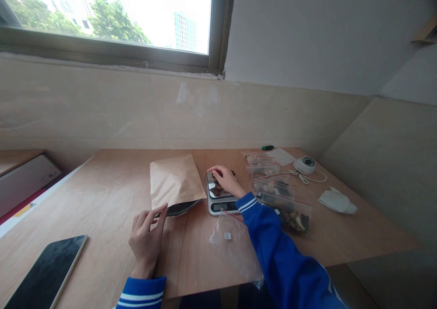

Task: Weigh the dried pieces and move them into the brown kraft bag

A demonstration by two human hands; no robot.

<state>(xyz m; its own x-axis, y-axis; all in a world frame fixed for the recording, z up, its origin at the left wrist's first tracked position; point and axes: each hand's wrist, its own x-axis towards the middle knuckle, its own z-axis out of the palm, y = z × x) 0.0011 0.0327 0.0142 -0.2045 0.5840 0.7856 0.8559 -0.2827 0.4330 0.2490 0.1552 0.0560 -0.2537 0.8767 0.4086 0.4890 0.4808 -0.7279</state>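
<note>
My left hand (148,236) pinches the edge of a brown kraft paper bag (177,177) at its mouth. The bag lies flat on the table, its mouth toward me and parted, showing a dark inside. To its right stands a kitchen scale (213,208) with a shiny plate and a small display. Dried brown pieces (217,189) lie on that plate. Over them my right hand (225,179) is curled, fingers closed around some pieces; its palm hides part of the plate. A clear zip bag (232,247), seemingly empty, lies in front of the scale, partly under my right sleeve.
Several zip bags with dried food (297,220) form a row right of the scale. Beyond are a white dome camera (305,164) with its cable, a crumpled white tissue (337,200), a white sheet (282,156) and a green-handled tool (268,148). A phone (48,272) lies front left.
</note>
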